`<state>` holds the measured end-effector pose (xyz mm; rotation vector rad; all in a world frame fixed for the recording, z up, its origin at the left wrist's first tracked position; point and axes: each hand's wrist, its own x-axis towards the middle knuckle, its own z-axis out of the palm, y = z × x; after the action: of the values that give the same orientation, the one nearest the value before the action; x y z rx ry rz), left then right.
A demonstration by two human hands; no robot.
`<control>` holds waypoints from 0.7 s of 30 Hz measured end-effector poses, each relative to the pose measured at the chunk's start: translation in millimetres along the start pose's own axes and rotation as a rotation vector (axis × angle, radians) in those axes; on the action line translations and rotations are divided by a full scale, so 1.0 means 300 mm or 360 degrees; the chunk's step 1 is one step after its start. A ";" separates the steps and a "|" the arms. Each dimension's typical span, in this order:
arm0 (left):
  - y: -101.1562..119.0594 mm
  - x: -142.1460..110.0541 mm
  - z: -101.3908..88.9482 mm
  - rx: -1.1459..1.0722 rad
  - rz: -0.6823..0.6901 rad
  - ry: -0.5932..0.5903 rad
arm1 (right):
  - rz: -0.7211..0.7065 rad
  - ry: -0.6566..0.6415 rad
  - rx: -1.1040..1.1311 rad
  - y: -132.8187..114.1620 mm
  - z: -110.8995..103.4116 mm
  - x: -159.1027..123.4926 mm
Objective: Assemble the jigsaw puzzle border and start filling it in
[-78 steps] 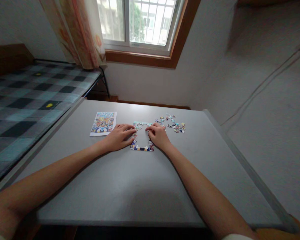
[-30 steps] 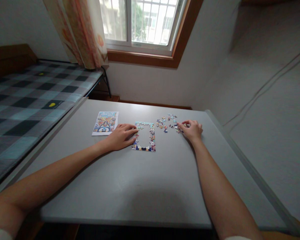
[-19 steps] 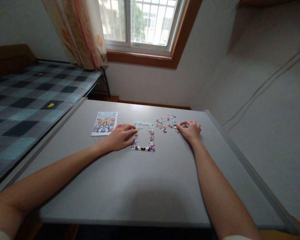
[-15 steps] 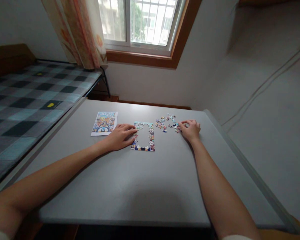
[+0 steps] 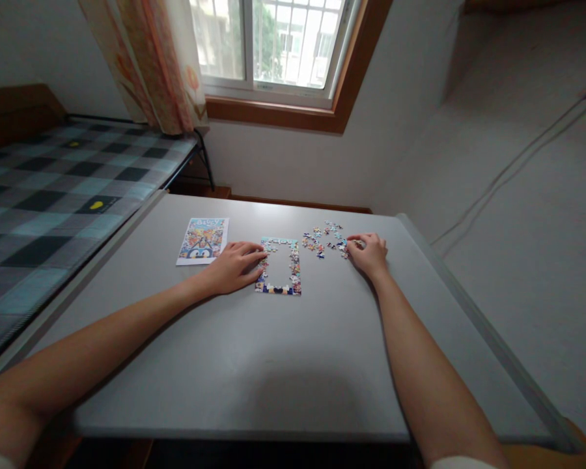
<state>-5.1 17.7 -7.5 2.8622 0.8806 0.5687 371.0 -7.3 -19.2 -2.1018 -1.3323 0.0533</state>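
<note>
A half-built jigsaw frame point(image 5: 279, 288) lies on the grey table point(image 5: 254, 352), hollow in the middle. My left hand point(image 5: 232, 266) rests flat on the table with its fingertips against the frame's left edge, fingers stretched out. My right hand point(image 5: 370, 253) sits at the right end of a scatter of loose puzzle pieces point(image 5: 322, 238), fingers curled in a pinch over them; what they hold is too small to make out. A colourful reference picture point(image 5: 202, 240) lies left of my left hand.
A bed with a dark checked cover point(image 5: 49, 195) runs along the table's left side. A window point(image 5: 268, 45) with a patterned curtain point(image 5: 151, 65) is behind the table. A white wall stands close on the right.
My right hand left the frame's right edge and moved right to the loose pieces, where it now pinches among them. My left hand stayed at the frame.
</note>
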 end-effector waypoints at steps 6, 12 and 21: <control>0.003 0.000 -0.003 -0.0035 -0.0007 0.0014 | -0.0009 -0.0026 -0.0054 0.003 -0.001 0.002; 0.005 0.002 -0.005 -0.0038 -0.0017 0.0007 | -0.0016 -0.0017 -0.0024 0.013 0.005 0.007; 0.003 0.000 -0.005 -0.0034 -0.0037 -0.0014 | 0.0045 0.0128 0.0447 0.056 0.018 0.042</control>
<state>-5.2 16.9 -5.8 2.8290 0.8999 0.5592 388.7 1.2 -28.9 -1.8658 -1.1739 0.1571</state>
